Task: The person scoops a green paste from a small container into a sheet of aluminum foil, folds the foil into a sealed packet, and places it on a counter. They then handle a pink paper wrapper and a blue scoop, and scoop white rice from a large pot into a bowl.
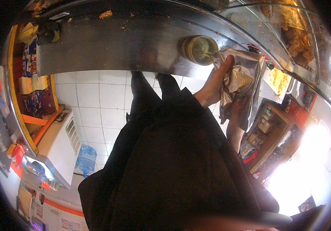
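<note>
Upper right: left hand [214, 82] with fingers closed on crinkled silver foil bag [239, 82], beside round steel pot [200, 49]; right hand's fingers hidden.

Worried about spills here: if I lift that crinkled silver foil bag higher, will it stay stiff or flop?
The foil bag looks creased and sagging, so it would probably flop. The hand pinches only one edge, so it may swing and slip.

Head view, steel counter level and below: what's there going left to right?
White boxy appliance with a vented side → clear blue water jug on the tiled floor → round olive-green tub on the steel counter → hand gripping a crumpled silver foil bag.
</note>
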A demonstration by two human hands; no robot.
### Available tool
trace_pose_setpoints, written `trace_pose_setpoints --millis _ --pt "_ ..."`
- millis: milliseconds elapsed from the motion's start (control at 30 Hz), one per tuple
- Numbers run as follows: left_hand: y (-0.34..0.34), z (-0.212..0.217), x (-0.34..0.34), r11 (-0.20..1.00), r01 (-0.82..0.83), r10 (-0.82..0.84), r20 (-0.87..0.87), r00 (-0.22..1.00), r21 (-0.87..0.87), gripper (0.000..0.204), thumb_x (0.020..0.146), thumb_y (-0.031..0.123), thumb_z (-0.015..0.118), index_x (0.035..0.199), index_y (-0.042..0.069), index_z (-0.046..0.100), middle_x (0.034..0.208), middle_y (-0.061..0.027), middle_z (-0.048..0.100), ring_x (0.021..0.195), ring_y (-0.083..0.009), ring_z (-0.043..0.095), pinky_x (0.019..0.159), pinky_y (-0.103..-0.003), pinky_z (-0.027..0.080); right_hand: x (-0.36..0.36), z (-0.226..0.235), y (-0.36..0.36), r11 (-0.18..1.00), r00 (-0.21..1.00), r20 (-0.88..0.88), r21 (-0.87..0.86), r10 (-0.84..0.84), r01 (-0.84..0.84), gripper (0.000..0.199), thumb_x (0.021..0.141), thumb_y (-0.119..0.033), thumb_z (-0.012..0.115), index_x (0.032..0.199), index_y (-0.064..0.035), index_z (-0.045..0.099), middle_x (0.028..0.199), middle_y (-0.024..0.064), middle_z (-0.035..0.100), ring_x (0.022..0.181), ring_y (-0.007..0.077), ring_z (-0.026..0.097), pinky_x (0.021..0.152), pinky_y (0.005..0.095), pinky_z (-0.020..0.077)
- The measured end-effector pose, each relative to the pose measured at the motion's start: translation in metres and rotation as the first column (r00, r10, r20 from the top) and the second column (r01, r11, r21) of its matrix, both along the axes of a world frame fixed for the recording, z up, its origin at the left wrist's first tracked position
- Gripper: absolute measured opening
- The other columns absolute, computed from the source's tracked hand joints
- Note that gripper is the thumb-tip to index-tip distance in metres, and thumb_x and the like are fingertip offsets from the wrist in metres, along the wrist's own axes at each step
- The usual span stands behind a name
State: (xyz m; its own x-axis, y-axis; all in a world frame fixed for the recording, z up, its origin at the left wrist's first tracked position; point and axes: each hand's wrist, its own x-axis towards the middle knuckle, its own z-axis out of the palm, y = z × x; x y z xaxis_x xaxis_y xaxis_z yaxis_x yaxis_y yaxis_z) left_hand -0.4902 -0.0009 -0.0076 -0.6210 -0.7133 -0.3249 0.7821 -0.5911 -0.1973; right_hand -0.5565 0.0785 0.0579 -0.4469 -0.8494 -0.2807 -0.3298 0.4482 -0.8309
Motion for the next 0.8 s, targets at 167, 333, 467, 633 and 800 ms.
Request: trace_pose_setpoints --millis 167,333,467,633,800 --pt "0.000 -0.001 0.000 0.998 -0.015 0.016 0.019 1.000 -0.066 0.053 0.084 0.047 0.040 0.112 0.002 0.045 0.104 -0.0113 0.055 0.092 -0.0204 0.056 0.083 -0.033 0.045 0.000 -0.001 -0.001 0.997 0.992 -0.119 0.065 0.041 -0.033 0.051 0.087 -0.029 0.043 0.126 0.0001 0.029 0.123 0.0150 0.041 0.111 0.0226 0.042 0.093 0.0314 0.0308" --pt "0.002 0.005 0.000 0.996 0.063 -0.060 0.055 0.997 -0.068 0.054 0.084 0.048 0.040 0.111 0.003 0.045 0.104 -0.0105 0.055 0.093 -0.0192 0.055 0.083 -0.033 0.044 -0.007 0.006 -0.003 0.978 0.979 -0.200 0.208 0.048 -0.006 0.050 0.085 -0.026 0.047 0.125 -0.0005 0.032 0.122 0.0150 0.042 0.108 0.0208 0.044 0.089 0.0315 0.0341" --pt "0.002 0.003 0.001 0.997 0.067 -0.062 0.134 0.989 -0.034 0.055 0.082 0.050 0.042 0.115 0.005 0.042 0.106 -0.0098 0.052 0.095 -0.0198 0.054 0.082 -0.034 0.044 -0.029 -0.010 0.010 0.976 0.965 -0.191 0.154 0.180 -0.151 0.050 0.081 -0.016 0.057 0.123 0.0007 0.035 0.124 0.0133 0.041 0.105 0.0167 0.045 0.084 0.0299 0.0396" --pt "-0.001 0.007 0.010 1.000 -0.023 0.024 0.201 0.979 -0.008 0.070 0.078 0.063 0.029 0.121 0.008 0.037 0.113 -0.0113 0.049 0.103 -0.0225 0.050 0.089 -0.036 0.041 -0.008 0.009 -0.005 0.985 0.989 -0.146 0.175 0.018 0.007 0.041 0.083 -0.016 0.053 0.118 0.0018 0.041 0.119 0.0129 0.045 0.099 0.0164 0.048 0.081 0.0308 0.0416" --pt "-0.001 0.003 0.011 1.000 0.001 -0.003 0.138 0.990 0.013 0.077 0.076 0.067 0.021 0.123 0.007 0.035 0.115 -0.0118 0.048 0.105 -0.0229 0.049 0.090 -0.037 0.040 -0.004 0.002 -0.004 0.997 0.989 -0.147 0.068 -0.011 0.021 0.036 0.086 -0.016 0.047 0.116 0.0028 0.042 0.115 0.0135 0.047 0.098 0.0183 0.049 0.082 0.0312 0.0403"
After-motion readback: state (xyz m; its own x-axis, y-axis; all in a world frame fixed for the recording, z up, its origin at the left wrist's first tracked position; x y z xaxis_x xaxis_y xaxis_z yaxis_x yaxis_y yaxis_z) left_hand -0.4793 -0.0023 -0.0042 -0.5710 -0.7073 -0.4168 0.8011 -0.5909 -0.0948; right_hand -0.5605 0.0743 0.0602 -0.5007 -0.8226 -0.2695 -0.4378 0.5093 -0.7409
